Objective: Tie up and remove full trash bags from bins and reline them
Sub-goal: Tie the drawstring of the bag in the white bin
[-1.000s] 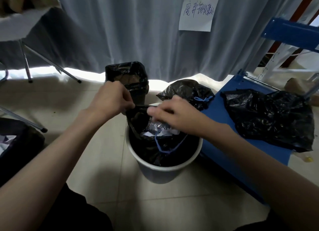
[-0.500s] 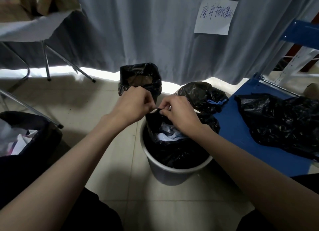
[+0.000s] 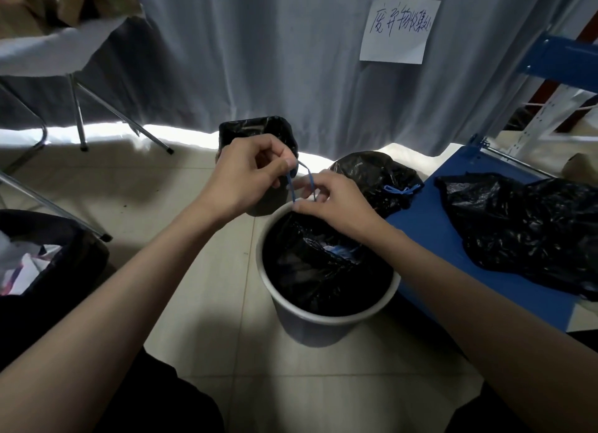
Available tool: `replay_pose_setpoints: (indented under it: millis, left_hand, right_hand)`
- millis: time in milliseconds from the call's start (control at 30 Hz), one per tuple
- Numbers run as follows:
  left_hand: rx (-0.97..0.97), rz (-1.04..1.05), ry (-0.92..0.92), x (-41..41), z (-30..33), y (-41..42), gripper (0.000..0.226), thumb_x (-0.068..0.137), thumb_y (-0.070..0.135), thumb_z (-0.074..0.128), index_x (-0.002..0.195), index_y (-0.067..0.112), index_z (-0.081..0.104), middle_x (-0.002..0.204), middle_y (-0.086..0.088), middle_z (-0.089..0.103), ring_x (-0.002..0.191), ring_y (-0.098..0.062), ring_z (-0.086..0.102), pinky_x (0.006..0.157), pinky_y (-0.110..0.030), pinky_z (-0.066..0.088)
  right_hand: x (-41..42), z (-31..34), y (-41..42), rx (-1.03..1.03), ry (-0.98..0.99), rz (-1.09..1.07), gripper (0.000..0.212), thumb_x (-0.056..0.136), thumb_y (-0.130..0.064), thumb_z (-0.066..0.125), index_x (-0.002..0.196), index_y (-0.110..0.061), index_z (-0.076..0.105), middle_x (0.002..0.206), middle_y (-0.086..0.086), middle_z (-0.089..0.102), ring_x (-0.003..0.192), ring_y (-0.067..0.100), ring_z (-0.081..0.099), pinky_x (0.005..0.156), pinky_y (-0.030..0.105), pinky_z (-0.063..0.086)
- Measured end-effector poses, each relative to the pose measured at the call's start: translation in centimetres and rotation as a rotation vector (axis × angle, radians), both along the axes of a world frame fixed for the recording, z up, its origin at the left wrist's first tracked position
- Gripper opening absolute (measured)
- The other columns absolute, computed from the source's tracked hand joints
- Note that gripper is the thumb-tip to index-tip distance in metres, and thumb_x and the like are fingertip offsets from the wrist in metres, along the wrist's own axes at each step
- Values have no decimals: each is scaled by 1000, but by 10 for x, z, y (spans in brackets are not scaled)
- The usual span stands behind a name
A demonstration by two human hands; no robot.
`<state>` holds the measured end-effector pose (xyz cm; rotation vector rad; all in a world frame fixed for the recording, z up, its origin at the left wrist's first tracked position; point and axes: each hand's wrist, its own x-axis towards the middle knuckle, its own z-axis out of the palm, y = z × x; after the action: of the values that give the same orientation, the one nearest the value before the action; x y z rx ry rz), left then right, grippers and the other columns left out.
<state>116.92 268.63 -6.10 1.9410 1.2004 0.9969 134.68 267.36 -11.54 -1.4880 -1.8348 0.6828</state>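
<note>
Drawstring (image 3: 301, 181) looped between both grips, left hand (image 3: 246, 173) and right hand (image 3: 336, 202) pinching it, above bag (image 3: 323, 270)

This looks like a storeroom or warehouse corner set aside for collecting waste. A grey curtain (image 3: 259, 60) screens the back, and a handwritten paper sign (image 3: 399, 28) is stuck to it. At the right stands blue-and-white metal racking (image 3: 550, 86), with a blue shelf board (image 3: 453, 225) lying low beside it. The pale tiled floor (image 3: 207, 287) carries several bins lined with black bags: a white round bin (image 3: 323, 322), a dark square bin (image 3: 255, 128) behind it, another bin (image 3: 64, 254) at the left edge. Metal folding legs (image 3: 77, 115) hold a cloth-covered stand at upper left.
</note>
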Motion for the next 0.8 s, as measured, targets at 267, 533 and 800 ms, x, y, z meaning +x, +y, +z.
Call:
replay_pose_setpoints:
  millis: [267,533,800]
  left_hand:
    - [50,94,166,-1,-17,7,37,71,41,84,85,19,59,66,7,63,58,-3,56,57,-17,43]
    - [-43,149,626,23,-62,-10,32,76,51,73,65,23,62,76,-2,66,77,-26,63,61,-30,40]
    - [-236,9,758,17,-56,-9,26,74,28,79,58,24,59,73,-5,63,79,-26,65,62,-28,45]
  right_hand:
    - [1,8,-1,-44,135,-69,7,80,-12,77,76,-13,73,50,-13,57,42,-3,46,53,11,37]
    - [6,7,0,-102,187,-91,7,82,-10,75,81,-3,75,70,-8,71,65,-3,64,65,11,49]
    - [20,13,8,34,304,-341,3,83,-12,73,80,-12,75,77,0,76,81,12,72,88,32,54]
